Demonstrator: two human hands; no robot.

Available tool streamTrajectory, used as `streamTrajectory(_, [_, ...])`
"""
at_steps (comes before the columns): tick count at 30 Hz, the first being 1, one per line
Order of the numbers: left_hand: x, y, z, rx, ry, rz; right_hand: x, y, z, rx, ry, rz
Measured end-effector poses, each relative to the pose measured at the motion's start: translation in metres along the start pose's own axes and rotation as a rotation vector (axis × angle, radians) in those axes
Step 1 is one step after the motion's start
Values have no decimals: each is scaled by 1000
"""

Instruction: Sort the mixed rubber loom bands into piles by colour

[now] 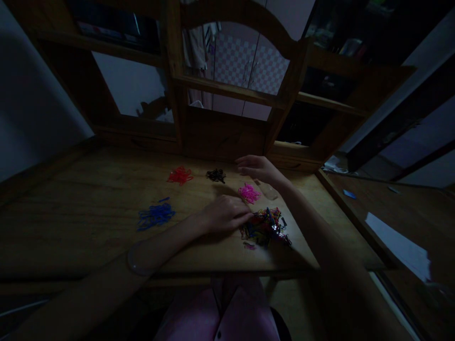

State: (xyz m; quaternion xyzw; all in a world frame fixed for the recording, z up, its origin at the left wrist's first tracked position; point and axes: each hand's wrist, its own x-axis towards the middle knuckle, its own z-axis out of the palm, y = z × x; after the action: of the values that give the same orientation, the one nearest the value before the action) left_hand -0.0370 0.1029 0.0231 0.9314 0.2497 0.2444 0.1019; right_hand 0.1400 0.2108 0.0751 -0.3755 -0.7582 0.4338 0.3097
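Note:
A mixed heap of many-coloured rubber bands [265,229] lies on the wooden desk near its front edge. At the left side of this heap is my left hand [227,213], palm down, with thumb and fingers pinched on a dark rubber band [255,214]. My right hand [258,168] hovers farther back with its fingers stretched out and nothing visible in them. Just in front of it are a small pile of pink rubber bands [249,193] and a clear plastic piece [269,191]. A black pile [215,175] sits to its left.
Red rubber bands [180,175] lie at the back left, blue ones [156,216] nearer the front left. A wooden shelf unit [227,132] rises along the desk's back. On the right, a lower brown surface holds a white paper [398,244] and a small blue item [349,194].

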Motion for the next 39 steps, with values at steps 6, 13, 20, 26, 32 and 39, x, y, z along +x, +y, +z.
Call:
streamTrajectory(6, [1,-2,1,-38,4,41,-86,-21,-40,-350,37,-80])
streamTrajectory(13, [1,-4,4,-25,-18,33,-167,-6,-43,-578,45,59])
streamTrajectory(20, [2,-1,3,-32,-26,28,-196,27,-21,-626,131,194])
streamTrajectory(26, [1,-3,4,-29,-35,27,-179,29,-12,-797,120,343])
streamTrajectory(32, [1,-2,3,9,-57,31,-205,29,-30,-664,96,248])
streamTrajectory(39, [0,-2,3,1,-83,33,-237,6,-12,-651,156,187])
